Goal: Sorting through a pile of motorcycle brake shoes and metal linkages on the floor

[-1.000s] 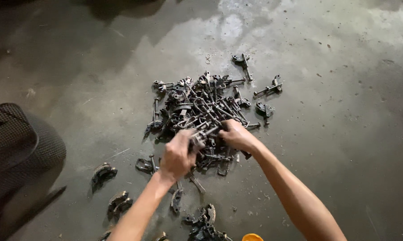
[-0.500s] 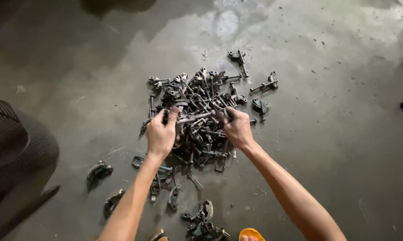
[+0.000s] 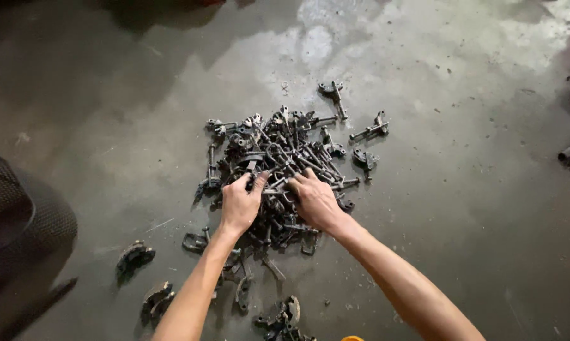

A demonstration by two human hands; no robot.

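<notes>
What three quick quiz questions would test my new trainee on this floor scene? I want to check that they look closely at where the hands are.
1. True or false: both bare hands rest on the heap of dark, greasy metal parts.
2. Which thing lies at the far left edge of the view?
A. a black mesh basket
B. a white bucket
C. a red box
3. Fill in: the heap lies on a bare grey ______ floor.

Key:
1. True. The left hand and the right hand both press on the heap's near side, fingers curled among the parts.
2. A
3. concrete
</notes>
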